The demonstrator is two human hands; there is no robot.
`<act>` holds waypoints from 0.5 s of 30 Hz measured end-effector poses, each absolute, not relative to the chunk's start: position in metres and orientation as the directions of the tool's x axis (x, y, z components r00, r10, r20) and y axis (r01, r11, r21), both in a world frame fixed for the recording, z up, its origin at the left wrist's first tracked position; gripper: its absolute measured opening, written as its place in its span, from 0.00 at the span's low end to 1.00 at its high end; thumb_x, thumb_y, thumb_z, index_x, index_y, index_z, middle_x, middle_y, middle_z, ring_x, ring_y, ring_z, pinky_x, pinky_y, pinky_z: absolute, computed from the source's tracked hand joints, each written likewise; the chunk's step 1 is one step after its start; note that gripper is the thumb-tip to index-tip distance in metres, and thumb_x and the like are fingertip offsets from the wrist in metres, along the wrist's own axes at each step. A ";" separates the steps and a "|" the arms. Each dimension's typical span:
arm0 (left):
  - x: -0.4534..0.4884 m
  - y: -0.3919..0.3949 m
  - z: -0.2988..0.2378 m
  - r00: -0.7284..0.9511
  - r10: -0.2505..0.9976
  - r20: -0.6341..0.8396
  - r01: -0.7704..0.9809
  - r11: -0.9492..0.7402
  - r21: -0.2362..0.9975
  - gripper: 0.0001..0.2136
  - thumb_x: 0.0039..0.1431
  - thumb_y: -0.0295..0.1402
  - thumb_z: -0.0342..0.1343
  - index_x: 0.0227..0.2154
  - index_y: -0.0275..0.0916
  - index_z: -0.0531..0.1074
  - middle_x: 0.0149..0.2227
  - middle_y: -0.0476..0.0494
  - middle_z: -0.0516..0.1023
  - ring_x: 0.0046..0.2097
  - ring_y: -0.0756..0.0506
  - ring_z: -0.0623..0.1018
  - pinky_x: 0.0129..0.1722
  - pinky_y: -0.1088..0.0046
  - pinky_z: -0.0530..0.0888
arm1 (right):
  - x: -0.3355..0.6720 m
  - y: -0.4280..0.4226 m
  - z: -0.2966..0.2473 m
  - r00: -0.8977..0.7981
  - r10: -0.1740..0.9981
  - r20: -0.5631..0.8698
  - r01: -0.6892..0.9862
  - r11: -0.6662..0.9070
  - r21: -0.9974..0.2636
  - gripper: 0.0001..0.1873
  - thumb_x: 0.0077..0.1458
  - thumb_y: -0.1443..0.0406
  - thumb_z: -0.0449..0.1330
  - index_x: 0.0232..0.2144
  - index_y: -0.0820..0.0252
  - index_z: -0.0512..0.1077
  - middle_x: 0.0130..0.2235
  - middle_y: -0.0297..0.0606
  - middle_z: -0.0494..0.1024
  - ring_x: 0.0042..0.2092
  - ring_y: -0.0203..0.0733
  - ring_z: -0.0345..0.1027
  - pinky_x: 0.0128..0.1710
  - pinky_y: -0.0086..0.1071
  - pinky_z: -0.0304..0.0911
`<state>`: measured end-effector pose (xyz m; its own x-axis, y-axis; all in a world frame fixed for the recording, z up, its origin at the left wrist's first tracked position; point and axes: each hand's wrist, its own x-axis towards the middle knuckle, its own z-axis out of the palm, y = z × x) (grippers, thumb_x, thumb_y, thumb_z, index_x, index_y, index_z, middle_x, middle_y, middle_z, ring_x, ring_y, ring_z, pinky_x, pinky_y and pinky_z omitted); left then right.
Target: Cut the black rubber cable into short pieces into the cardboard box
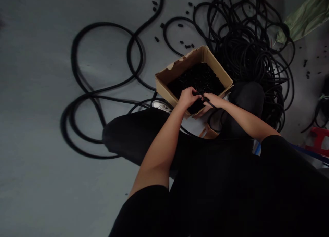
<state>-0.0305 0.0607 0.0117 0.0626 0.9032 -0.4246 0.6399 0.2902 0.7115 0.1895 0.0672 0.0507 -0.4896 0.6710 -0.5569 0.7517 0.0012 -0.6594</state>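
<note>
Entry for you: one open cardboard box (191,64), corrugated, its rim torn along one side, sits by your knee, heaped with countless short black rubber pieces (197,78). Over it, your left hand (187,97) and right hand (212,100) meet, fingers pressed together and pinching one thin black piece (206,100). Around you on the smooth grey floor (51,196) lie one looping tangle of black rubber tubing (246,55), over a dozen stray black pieces (181,25), and one crumpled green plastic sack (303,19).
</note>
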 end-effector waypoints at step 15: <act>-0.038 0.062 0.026 0.122 0.917 -0.380 0.606 0.234 0.760 0.12 0.75 0.31 0.70 0.58 0.39 0.88 0.63 0.32 0.95 0.64 0.31 0.91 0.69 0.56 0.84 | 0.192 0.063 0.065 -0.352 0.679 -0.644 0.726 -0.236 -0.646 0.11 0.87 0.64 0.64 0.45 0.54 0.71 0.28 0.24 0.74 0.28 0.37 0.73 0.34 0.28 0.65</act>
